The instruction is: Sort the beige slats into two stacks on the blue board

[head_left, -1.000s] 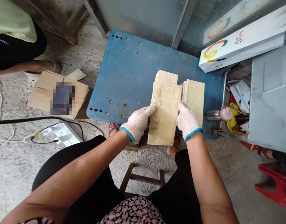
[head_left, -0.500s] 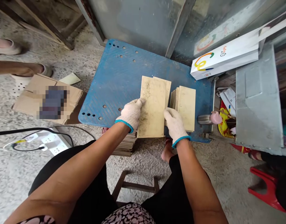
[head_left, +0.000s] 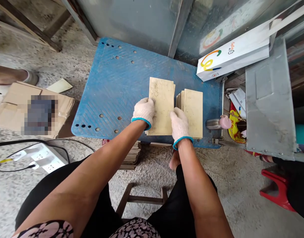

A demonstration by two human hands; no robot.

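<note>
Both my hands wear white knit gloves with blue cuffs. My left hand [head_left: 144, 111] grips the left edge of a pale yellow rectangular board [head_left: 161, 99], and my right hand [head_left: 179, 124] grips its right edge. The board lies on top of a short stack on the blue perforated platform [head_left: 109, 89]. A second stack of the same boards [head_left: 193, 112] sits just right of it, fanned at its left edge. More dark-edged boards [head_left: 132, 157] are piled on the floor under the platform's near edge.
A white printed box [head_left: 232, 56] leans at the back right beside a grey metal cabinet [head_left: 268, 102]. A steel bottle with a pink cap [head_left: 217, 123] lies by the platform. Cardboard [head_left: 30, 102], a power strip [head_left: 40, 157], a wooden stool [head_left: 142, 198] and a red stool [head_left: 276, 191] stand around.
The board I hold has moved away from me and down onto the left stack on the platform. The view has shifted, and both hands stay on the board's edges.
</note>
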